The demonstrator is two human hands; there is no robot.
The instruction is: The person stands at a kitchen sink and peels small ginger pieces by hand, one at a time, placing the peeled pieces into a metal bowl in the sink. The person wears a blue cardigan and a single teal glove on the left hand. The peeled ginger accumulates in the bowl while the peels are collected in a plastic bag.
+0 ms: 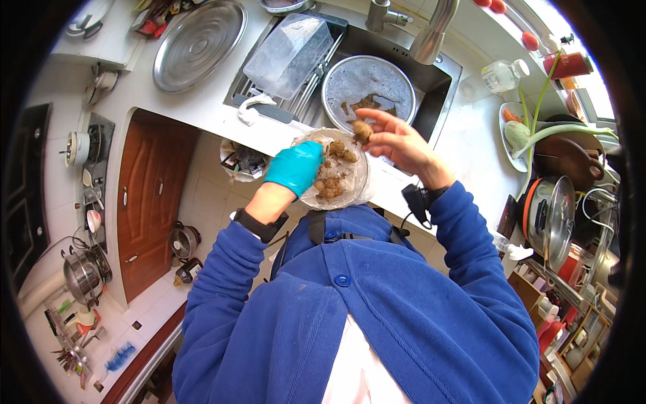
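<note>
My bare right hand (398, 144) holds a knobby brown tuber (362, 132) between thumb and fingers, above the far right rim of a clear plastic bag (356, 184). Inside the bag lie several more dirt-coloured tubers (329, 188). My left hand (298, 169), in a teal glove, reaches over the bag's left side; its fingertips are hidden, so its grip is unclear. Just beyond my right hand, a round metal basin (329, 96) stands in the sink (451, 86). Foamy, murky water fills it, and brown pieces (376, 102) show in the water.
A translucent plastic box (290, 55) rests on the rack (318, 76) over the sink's left part. The faucet (429, 40) hangs over the sink. A round metal lid (199, 48) lies left, a plastic bottle (504, 76) right. Below the counter edge is a lined bin (245, 161).
</note>
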